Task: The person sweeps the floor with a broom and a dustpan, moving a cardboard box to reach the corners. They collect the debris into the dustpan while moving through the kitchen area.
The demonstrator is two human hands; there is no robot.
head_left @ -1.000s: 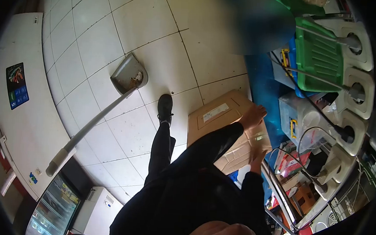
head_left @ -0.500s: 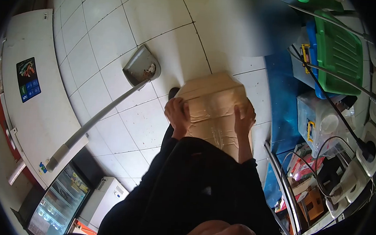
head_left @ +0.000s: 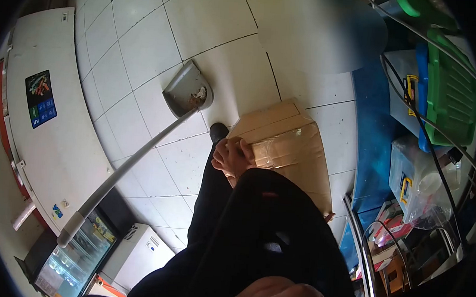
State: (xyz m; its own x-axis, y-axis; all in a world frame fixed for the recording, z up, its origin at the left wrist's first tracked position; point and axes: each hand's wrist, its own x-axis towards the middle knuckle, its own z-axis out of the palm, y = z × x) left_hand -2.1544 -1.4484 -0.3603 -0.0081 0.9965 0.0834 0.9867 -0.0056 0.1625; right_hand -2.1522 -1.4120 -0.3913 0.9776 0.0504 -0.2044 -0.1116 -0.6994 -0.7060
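A brown cardboard box (head_left: 297,152), flattened-looking and creased, with shiny clear tape across it, lies slanted in front of my body. My left hand (head_left: 233,160) has its fingers curled at the box's left edge. Most of my right hand (head_left: 329,216) is hidden by my dark clothing; only fingertips show, at the lower right edge of the box. The near end of the box is covered by my dark clothing.
A grey long-handled dustpan (head_left: 179,90) holding debris stands on the white tile floor (head_left: 141,39). To the left are a white chest freezer (head_left: 63,154) and a glass-door cooler (head_left: 73,258). Plastic bins with a green lid (head_left: 451,91), cables and a blue panel (head_left: 377,140) line the right.
The box has turned and shifted slightly right and down. My right hand has slid from its top face down to the lower right edge; my left hand stays at the left side.
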